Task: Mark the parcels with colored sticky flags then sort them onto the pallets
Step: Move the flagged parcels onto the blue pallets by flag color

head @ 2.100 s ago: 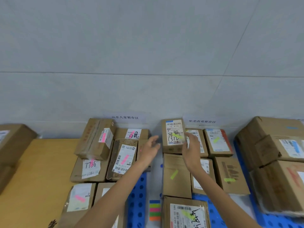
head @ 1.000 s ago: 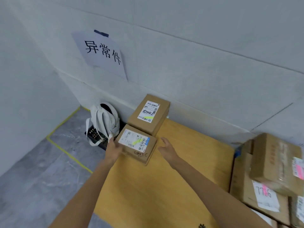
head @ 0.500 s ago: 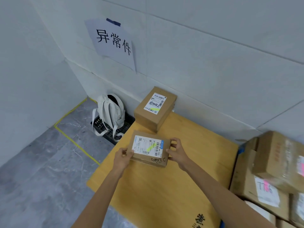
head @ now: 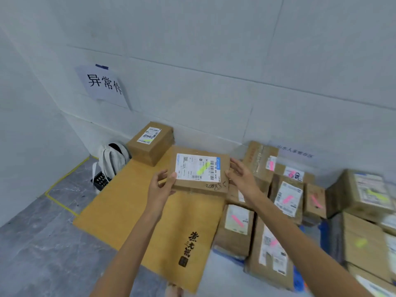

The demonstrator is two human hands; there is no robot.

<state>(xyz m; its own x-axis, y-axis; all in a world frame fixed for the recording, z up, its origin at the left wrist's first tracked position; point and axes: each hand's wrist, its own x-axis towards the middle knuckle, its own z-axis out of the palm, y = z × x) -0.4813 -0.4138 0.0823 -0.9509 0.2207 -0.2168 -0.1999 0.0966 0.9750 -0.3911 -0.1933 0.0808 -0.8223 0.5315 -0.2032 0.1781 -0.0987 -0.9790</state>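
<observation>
A flat brown parcel (head: 199, 185) with a white label and a yellow-green flag is lifted above the yellow cardboard sheet (head: 137, 211). My left hand (head: 159, 189) grips its left end and my right hand (head: 241, 179) grips its right end. A second parcel (head: 150, 144) with a yellow-green flag sits on the sheet's far corner by the wall. To the right lie several parcels with pink flags (head: 287, 198), and farther right several with yellow-green flags (head: 368, 194).
A paper sign (head: 102, 84) with black characters is taped to the wall. A white backpack (head: 111, 159) leans on a black crate on the grey floor, left of the sheet. Yellow tape (head: 62, 202) lines the floor. Blue pallet edges (head: 300, 277) show under the right-hand parcels.
Both hands have lifted the flat parcel off the yellow sheet and carried it up and to the right. My view has swung right, bringing the pink-flagged parcels into sight.
</observation>
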